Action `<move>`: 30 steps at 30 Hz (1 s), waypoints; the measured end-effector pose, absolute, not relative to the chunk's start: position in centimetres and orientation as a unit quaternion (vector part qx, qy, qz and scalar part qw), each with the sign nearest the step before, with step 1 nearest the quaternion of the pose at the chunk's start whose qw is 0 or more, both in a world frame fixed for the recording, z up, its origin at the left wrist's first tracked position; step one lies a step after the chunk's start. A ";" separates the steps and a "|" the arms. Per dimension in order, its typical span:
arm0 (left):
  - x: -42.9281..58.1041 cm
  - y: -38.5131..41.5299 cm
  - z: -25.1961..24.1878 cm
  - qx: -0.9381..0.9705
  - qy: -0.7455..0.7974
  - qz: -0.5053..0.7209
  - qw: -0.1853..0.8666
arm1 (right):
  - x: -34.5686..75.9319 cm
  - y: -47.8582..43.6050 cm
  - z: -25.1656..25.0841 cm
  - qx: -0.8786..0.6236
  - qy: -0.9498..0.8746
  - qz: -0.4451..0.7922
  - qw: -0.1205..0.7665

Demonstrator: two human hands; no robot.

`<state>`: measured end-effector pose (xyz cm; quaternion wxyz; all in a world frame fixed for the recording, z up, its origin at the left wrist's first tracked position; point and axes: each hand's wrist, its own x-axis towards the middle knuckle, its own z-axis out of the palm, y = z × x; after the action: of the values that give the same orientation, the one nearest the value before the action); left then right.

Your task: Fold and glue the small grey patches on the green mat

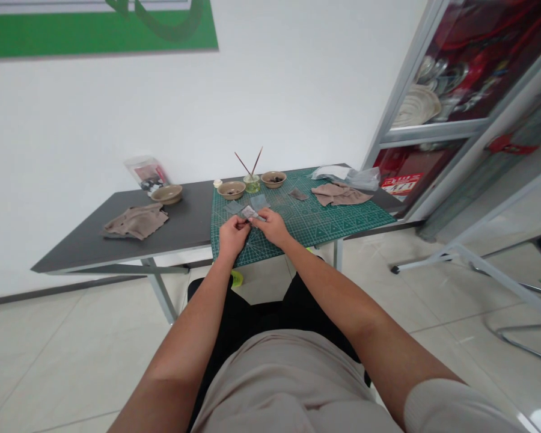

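Above the green cutting mat [342, 221], my two hands are close together, fingertips almost meeting. My right hand [273, 227] is closed in a pinch on a small grey-white flat piece [249, 211] with faint marks on it. The fingers of my left hand [233, 238] are pinched by the lower end of that piece; what lies between them is too small to make out. Just beyond the hands, thin translucent grey sheets [260, 202] lie on the mat. A small grey-brown scrap [298, 194] rests farther right.
Behind the hands stand a tan bowl [231, 190], a glass with two thin sticks [252, 184] and another bowl [273, 180] with dark bits. Brown cloths [135, 221] lie left and right. A plastic bag [354, 177] sits back right; a third bowl [166, 194] stands left.
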<state>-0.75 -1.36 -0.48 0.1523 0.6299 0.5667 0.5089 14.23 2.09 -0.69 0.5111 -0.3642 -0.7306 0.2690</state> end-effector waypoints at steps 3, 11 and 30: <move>-0.7 -1.3 -0.6 0.632 0.558 0.514 0.157 | 14.3 2.1 -0.7 -0.369 -0.729 0.270 0.510; -0.7 -1.3 -0.8 0.632 0.565 0.508 0.155 | 14.3 2.3 -0.8 -0.377 -0.735 0.260 0.500; -0.7 -0.9 -1.3 0.592 0.536 0.570 0.192 | 13.9 2.3 -0.9 -0.402 -0.659 0.304 0.558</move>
<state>-0.69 -0.90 -1.31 0.1920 0.5921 0.5362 0.5701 13.94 2.32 -0.94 0.5575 -0.4024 -0.6593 0.3043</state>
